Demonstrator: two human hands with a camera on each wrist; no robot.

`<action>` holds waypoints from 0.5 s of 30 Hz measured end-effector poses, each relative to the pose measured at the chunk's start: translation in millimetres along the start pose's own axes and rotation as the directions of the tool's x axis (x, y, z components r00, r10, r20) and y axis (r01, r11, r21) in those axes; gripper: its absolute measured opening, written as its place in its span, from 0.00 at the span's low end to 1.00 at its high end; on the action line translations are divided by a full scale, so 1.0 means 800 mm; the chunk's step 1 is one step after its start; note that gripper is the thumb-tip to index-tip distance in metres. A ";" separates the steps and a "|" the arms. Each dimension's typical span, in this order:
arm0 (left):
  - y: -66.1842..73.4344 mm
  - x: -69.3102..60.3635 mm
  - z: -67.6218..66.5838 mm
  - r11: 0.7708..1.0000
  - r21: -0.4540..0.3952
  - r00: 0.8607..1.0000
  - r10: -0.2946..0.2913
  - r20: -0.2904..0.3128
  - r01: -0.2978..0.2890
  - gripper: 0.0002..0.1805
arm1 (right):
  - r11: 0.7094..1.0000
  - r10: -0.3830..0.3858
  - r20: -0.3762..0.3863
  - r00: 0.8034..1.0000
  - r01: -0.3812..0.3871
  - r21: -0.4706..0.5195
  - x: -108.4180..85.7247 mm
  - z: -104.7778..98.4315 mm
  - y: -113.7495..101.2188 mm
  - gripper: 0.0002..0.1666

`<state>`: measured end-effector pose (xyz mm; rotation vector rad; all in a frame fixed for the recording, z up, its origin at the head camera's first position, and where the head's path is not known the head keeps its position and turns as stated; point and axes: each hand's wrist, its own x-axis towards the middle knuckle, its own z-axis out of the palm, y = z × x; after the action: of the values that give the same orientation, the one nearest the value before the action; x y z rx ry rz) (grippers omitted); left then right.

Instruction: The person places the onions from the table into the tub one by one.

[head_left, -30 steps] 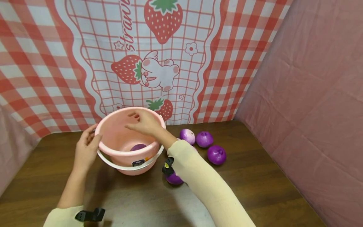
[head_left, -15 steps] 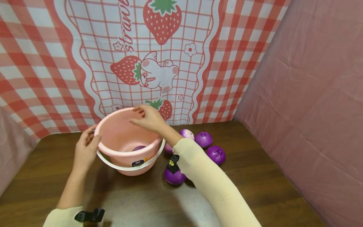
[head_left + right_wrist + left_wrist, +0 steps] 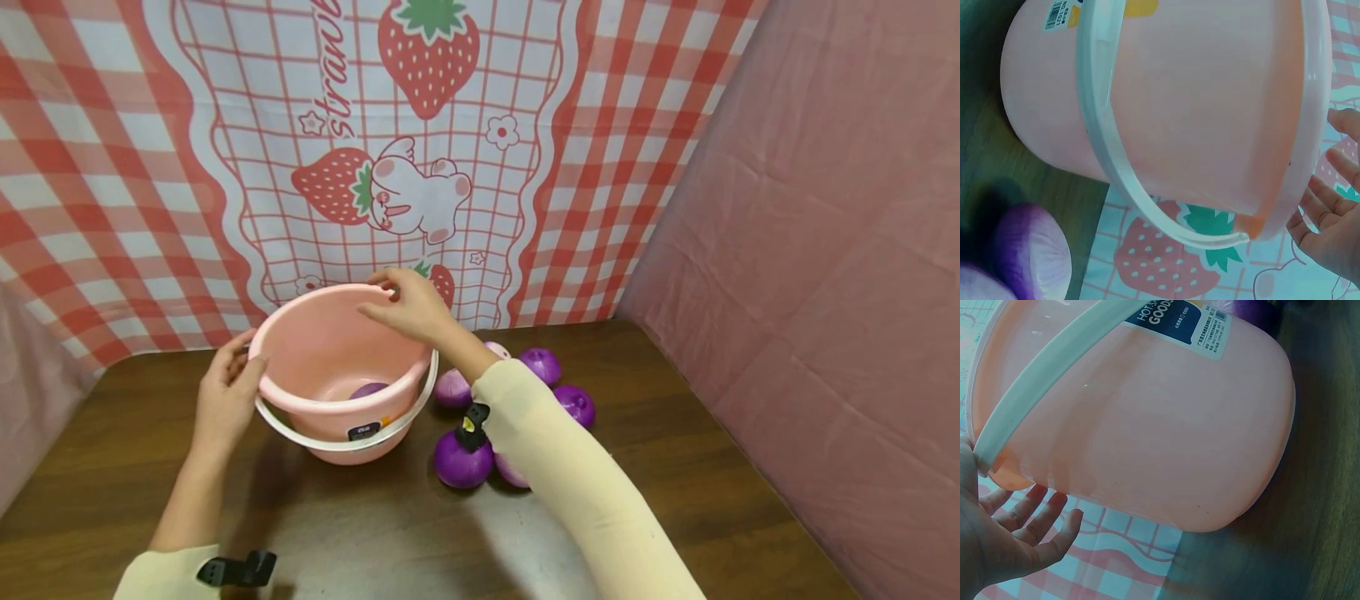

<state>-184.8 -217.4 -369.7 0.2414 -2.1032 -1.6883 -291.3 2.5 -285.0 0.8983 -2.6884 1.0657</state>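
A pink plastic bucket [image 3: 318, 423] stands on the table, its white handle [image 3: 352, 449] hanging down at the front. My left hand [image 3: 228, 390] grips the rim on the left, thumb over the edge and fingers outside, as the left wrist view also shows. At the far right of the rim is my right hand [image 3: 416, 310], fingers loosely bent beside the edge and thumb apart over the opening. It holds nothing. Inside the bucket lies a purple onion [image 3: 369, 389], partly hidden by the front rim.
Right of the bucket several purple onions lie on the wooden table [image 3: 360, 525], among them a dark one [image 3: 462, 460] in front and a paler one [image 3: 453, 389] near the bucket. A strawberry-print cloth [image 3: 495, 192] hangs directly behind; pink fabric [image 3: 825, 250] borders the right.
My right hand has moved right and back, from over the bucket's opening to its far right rim. My left hand and the bucket stay nearly still.
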 end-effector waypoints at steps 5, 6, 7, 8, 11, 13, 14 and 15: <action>-0.001 0.000 -0.001 1.000 0.003 1.000 0.001 0.000 -0.001 0.24 | 1.000 0.002 -0.002 1.000 -0.002 0.022 0.000 -0.005 0.005 0.26; -0.001 0.000 -0.001 1.000 0.002 1.000 0.000 0.000 0.000 0.24 | 1.000 0.006 -0.005 1.000 -0.005 0.027 -0.001 -0.006 0.007 0.26; -0.001 0.000 -0.001 1.000 0.004 1.000 -0.002 0.000 0.002 0.24 | 0.999 0.009 -0.009 1.000 -0.009 0.032 -0.002 -0.008 0.007 0.26; -0.001 0.000 0.000 1.000 0.001 1.000 -0.004 0.000 0.004 0.24 | 0.999 0.011 -0.016 1.000 -0.011 0.035 -0.002 -0.009 0.009 0.26; -0.001 0.000 0.000 1.000 -0.003 1.000 -0.008 0.003 0.008 0.24 | 0.999 0.011 -0.039 0.999 -0.010 0.045 -0.006 -0.014 0.013 0.26; 0.000 0.001 0.000 1.000 -0.003 1.000 -0.006 0.004 0.006 0.24 | 0.999 0.000 -0.055 0.998 0.002 0.047 -0.007 -0.017 0.017 0.26; 0.000 0.001 0.000 1.000 -0.004 1.000 -0.005 0.005 0.005 0.24 | 0.999 -0.006 -0.060 0.998 0.009 0.047 -0.008 -0.018 0.019 0.25; 0.000 0.001 0.000 1.000 -0.003 1.000 -0.003 0.005 0.004 0.24 | 0.999 -0.009 -0.063 0.998 0.012 0.049 -0.009 -0.020 0.020 0.25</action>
<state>-185.1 -217.9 -369.5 0.2406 -2.1043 -1.6958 -296.2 25.6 -284.9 0.8707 -2.6143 1.1434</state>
